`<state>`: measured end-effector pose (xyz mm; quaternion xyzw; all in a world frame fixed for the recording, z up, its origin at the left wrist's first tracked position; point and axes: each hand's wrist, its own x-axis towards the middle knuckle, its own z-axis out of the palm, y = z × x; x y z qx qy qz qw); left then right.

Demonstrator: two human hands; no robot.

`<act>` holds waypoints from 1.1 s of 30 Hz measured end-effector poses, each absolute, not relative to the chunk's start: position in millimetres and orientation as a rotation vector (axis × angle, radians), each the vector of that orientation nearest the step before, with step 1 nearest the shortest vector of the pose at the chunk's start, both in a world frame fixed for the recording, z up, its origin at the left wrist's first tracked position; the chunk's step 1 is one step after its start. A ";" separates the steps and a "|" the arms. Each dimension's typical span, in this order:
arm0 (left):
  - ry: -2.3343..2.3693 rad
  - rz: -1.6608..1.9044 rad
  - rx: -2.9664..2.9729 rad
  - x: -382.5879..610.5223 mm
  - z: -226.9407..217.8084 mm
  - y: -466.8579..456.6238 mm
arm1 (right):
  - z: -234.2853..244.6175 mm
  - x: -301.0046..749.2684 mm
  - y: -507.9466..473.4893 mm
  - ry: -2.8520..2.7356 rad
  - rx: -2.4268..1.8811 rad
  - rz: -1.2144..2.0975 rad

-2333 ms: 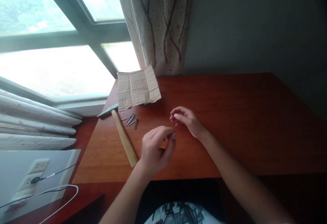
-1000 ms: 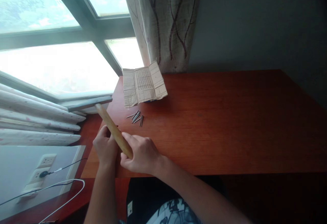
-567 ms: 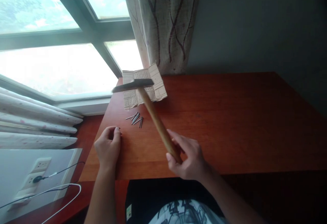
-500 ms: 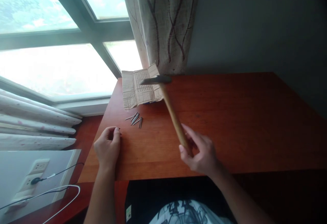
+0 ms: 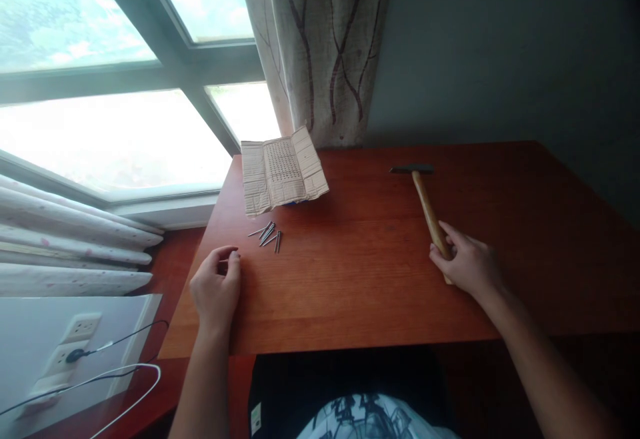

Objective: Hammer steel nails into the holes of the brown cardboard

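Note:
My right hand (image 5: 470, 259) is closed round the lower end of the wooden handle of a hammer (image 5: 427, 209). The hammer's dark metal head points away from me, low over the right half of the wooden table or resting on it. At the left, my left hand (image 5: 217, 285) rests on the table with its fingers loosely curled, and nothing shows in it. Just beyond this hand lies a small pile of metal nails (image 5: 267, 233). Behind the nails sits an unfolded piece of cardboard (image 5: 283, 169) with rows of small dark holes, its right side raised.
The reddish-brown wooden table (image 5: 345, 279) has its front edge close to my body. To the left are a window, a white curtain (image 5: 75, 239) and a wall socket (image 5: 75, 352) with cables. A patterned curtain (image 5: 325, 45) hangs behind the cardboard.
My right hand has carried the hammer to the right and lowered it from in front of the cardboard towards the tabletop. The left hand stays nearly where it was.

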<state>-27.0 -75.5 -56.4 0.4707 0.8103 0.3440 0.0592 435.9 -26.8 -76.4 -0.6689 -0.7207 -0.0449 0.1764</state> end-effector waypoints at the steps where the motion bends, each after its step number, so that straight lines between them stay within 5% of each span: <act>1: 2.457 1.039 1.425 -27.1 -56.7 -75.3 | -77.6 439.5 -24.9 -2.052 -1.906 -0.140; 33: 2.452 1.009 1.416 -25.5 -55.0 -75.4 | -75.1 452.1 -5.1 -2.118 -2.033 -0.022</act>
